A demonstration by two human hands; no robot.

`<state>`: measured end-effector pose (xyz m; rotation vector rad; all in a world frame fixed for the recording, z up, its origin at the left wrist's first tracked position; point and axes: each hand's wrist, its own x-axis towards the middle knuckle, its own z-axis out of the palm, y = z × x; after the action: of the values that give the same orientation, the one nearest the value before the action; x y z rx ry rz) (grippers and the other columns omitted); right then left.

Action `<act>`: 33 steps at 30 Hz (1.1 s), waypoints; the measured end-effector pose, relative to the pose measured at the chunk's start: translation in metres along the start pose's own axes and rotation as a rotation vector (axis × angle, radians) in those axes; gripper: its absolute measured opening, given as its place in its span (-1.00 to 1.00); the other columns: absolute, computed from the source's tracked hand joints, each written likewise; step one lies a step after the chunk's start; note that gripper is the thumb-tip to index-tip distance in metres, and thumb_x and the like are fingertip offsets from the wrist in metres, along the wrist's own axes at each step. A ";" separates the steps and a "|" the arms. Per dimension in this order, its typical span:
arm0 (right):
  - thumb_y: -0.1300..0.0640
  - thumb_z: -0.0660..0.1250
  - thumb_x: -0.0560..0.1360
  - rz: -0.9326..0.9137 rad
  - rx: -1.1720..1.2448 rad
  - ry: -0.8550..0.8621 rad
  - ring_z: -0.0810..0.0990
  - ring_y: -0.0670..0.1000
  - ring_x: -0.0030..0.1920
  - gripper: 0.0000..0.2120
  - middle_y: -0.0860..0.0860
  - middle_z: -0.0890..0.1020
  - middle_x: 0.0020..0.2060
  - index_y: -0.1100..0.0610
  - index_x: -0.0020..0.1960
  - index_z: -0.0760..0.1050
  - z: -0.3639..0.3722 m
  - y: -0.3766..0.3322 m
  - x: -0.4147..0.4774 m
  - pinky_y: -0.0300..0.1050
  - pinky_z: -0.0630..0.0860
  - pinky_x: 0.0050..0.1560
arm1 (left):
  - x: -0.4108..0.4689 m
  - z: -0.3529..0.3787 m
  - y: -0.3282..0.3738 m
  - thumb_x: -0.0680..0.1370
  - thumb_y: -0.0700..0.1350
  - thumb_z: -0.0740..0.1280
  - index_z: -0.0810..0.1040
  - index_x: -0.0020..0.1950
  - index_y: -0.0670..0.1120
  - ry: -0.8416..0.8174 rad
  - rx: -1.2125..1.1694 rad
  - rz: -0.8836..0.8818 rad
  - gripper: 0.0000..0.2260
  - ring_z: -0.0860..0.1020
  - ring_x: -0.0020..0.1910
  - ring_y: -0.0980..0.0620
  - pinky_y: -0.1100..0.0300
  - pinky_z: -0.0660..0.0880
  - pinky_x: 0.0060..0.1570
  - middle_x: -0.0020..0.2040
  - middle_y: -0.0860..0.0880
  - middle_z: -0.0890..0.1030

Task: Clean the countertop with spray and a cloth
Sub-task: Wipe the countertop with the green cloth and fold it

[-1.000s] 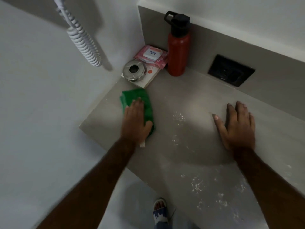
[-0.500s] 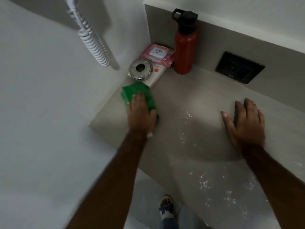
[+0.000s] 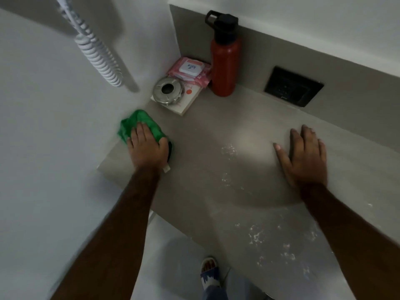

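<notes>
The left forearm [image 3: 121,224] and the right forearm [image 3: 346,226] are bare from the wrist to the edge of the view. The left hand [image 3: 147,146] and the right hand [image 3: 303,156] are bare as well, with short nails; the right thumbnail [image 3: 276,146] shows plainly. Below the front edge of the counter [image 3: 216,118], one foot wears an open-toed sandal [image 3: 209,277] with a blue-and-white patterned strap, leaving the toes [image 3: 208,265] uncovered. Just behind it, a bit of blue-grey trouser leg [image 3: 214,292] shows.

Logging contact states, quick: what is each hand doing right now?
Left hand: open, fingers flat, pressing the green cloth onto the countertop.
Right hand: open, resting flat on the countertop, holding nothing.
</notes>
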<state>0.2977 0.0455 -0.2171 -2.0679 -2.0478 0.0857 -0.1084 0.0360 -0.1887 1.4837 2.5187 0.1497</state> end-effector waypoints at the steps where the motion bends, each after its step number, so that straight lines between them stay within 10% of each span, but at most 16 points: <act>1: -0.34 0.01 0.66 0.002 0.006 -0.005 0.21 0.18 0.62 -0.32 0.19 0.26 0.61 0.11 0.59 0.26 -0.001 0.000 0.002 0.22 0.15 0.62 | -0.009 0.000 0.002 0.50 0.15 -0.01 0.06 0.63 -0.21 -0.008 0.023 0.020 -0.24 0.10 0.62 -0.18 -0.15 0.03 0.60 0.64 -0.19 0.14; 9: -0.34 0.20 0.62 -0.011 0.187 -0.211 0.26 0.15 0.61 -0.29 0.14 0.30 0.61 0.09 0.60 0.28 -0.041 0.015 0.007 0.18 0.16 0.62 | -0.223 0.039 0.046 0.44 0.12 0.20 0.04 0.65 -0.18 -0.237 0.088 0.707 -0.16 0.04 0.65 -0.11 -0.21 0.10 0.59 0.66 -0.13 0.08; 17: -0.40 0.00 0.61 0.105 0.016 -0.107 0.19 0.11 0.64 -0.22 0.12 0.25 0.63 0.10 0.62 0.22 -0.051 0.138 -0.032 0.20 0.11 0.63 | -0.089 0.017 0.027 0.41 0.19 -0.04 0.12 0.58 -0.35 -0.033 0.041 0.028 -0.13 0.14 0.59 -0.32 -0.32 0.07 0.54 0.60 -0.34 0.17; 24: -0.41 -0.03 0.63 0.060 -0.041 -0.117 0.11 0.09 0.67 -0.23 0.09 0.17 0.67 0.08 0.65 0.16 -0.045 0.144 -0.026 0.21 0.07 0.65 | -0.151 0.070 0.184 0.55 0.29 0.05 0.11 0.62 -0.26 -0.043 0.037 0.523 -0.18 0.07 0.64 -0.22 -0.24 0.00 0.59 0.63 -0.25 0.14; 28: -0.40 -0.06 0.62 0.062 -0.032 -0.123 0.12 0.11 0.67 -0.22 0.10 0.17 0.66 0.09 0.65 0.17 -0.050 0.143 -0.024 0.22 0.08 0.65 | -0.237 0.074 0.130 0.60 0.22 0.10 0.08 0.64 -0.18 -0.127 0.104 0.787 -0.28 0.07 0.65 -0.12 -0.15 0.03 0.58 0.67 -0.13 0.05; 33: -0.38 -0.05 0.63 0.059 -0.051 -0.108 0.16 0.14 0.65 -0.22 0.14 0.22 0.64 0.12 0.63 0.21 -0.052 0.141 -0.025 0.23 0.11 0.63 | -0.193 0.036 0.020 0.55 0.13 0.10 0.12 0.62 -0.19 -0.102 0.072 0.461 -0.30 0.21 0.60 -0.19 -0.24 0.25 0.50 0.61 -0.20 0.23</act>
<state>0.4461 0.0149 -0.1978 -2.1995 -2.0713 0.1605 0.0071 -0.1238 -0.1941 2.0234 2.0851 0.0529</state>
